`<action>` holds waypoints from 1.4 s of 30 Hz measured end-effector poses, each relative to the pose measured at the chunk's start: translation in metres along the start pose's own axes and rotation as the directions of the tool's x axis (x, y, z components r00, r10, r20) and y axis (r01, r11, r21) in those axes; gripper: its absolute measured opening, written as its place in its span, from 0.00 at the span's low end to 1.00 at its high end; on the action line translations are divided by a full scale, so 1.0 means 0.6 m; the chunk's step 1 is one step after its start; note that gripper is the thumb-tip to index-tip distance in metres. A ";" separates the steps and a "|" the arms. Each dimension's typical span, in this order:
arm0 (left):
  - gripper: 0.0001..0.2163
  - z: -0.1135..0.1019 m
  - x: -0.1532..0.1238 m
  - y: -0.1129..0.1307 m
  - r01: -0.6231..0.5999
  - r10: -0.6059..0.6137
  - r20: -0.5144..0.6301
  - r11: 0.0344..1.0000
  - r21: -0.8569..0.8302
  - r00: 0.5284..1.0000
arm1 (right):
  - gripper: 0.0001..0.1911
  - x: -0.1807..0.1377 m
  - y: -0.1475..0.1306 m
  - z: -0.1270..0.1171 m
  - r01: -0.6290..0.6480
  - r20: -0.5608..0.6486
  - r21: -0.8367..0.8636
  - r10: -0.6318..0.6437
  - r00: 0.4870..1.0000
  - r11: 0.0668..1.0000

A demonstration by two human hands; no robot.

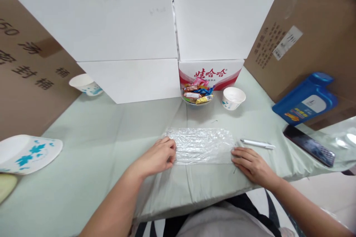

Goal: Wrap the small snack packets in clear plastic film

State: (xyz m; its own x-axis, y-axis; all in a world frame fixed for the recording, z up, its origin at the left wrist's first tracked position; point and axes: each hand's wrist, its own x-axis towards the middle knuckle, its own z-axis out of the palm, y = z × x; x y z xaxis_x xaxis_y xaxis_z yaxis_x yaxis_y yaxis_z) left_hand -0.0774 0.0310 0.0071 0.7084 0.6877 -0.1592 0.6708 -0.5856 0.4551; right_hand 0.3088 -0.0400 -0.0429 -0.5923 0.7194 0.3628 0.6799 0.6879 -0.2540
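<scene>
A crinkled sheet of clear plastic wrap (201, 144) lies flat on the pale green tablecloth (111, 133) in front of me. My left hand (158, 155) rests at its left edge with the fingers curled and pinching the film. My right hand (249, 163) lies at its right edge, fingers bent and pressed on the corner of the film. A white pen (257, 143) lies just beyond my right hand. Behind the wrap stand a small bowl of wrapped candies (198, 94) and a white paper cup (233, 98).
White boxes (130, 77) and brown cardboard panels (306, 37) wall in the table. A blue bottle (306, 100) and a dark phone (308, 145) lie at the right. A second paper cup (85, 83) stands at the back left, a patterned paper plate (27, 152) at the left edge.
</scene>
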 end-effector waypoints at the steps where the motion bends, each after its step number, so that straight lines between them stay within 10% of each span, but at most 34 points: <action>1: 0.06 -0.002 -0.002 -0.002 -0.016 0.016 -0.008 1.000 -0.021 1.000 | 0.11 0.000 -0.002 -0.002 0.005 -0.015 0.012 -0.004 1.000 1.000; 7: 0.03 -0.015 -0.006 -0.017 0.088 -0.113 -0.072 0.954 -0.287 0.991 | 0.08 0.030 -0.012 -0.013 -0.258 -0.091 0.113 0.269 0.959 0.959; 13: 0.07 0.004 0.018 -0.032 0.290 -0.385 -0.282 0.900 -0.326 0.879 | 0.11 0.068 0.001 0.018 -0.512 -0.084 -0.064 0.507 0.858 0.856; 26: 0.08 0.038 0.056 -0.048 0.635 -0.513 -0.496 0.765 0.105 0.700 | 0.16 0.091 0.007 0.051 -0.487 0.023 -0.446 0.554 0.832 0.751; 30: 0.09 0.042 0.044 -0.040 0.586 -0.330 -0.711 0.798 0.141 0.621 | 0.12 0.099 0.007 0.049 -0.439 -0.033 -0.381 0.463 0.886 0.814; 35: 0.08 0.069 0.046 0.022 0.012 0.127 -0.487 0.962 0.273 0.864 | 0.07 0.089 -0.008 0.035 -0.383 -0.142 -0.012 0.378 0.915 0.923; 42: 0.20 0.096 0.050 0.064 -0.218 0.255 -0.186 0.955 0.200 0.949 | 0.12 0.051 -0.080 -0.024 -0.416 0.171 0.562 0.392 0.904 0.715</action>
State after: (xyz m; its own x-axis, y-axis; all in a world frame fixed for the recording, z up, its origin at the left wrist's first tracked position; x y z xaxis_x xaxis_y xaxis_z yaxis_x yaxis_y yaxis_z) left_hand -0.0175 0.0045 -0.0307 0.8025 0.5827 0.1282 0.5303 -0.7950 0.2945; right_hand 0.2642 -0.0525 -0.0066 -0.3433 0.9362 0.0752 0.4892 0.2466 -0.8366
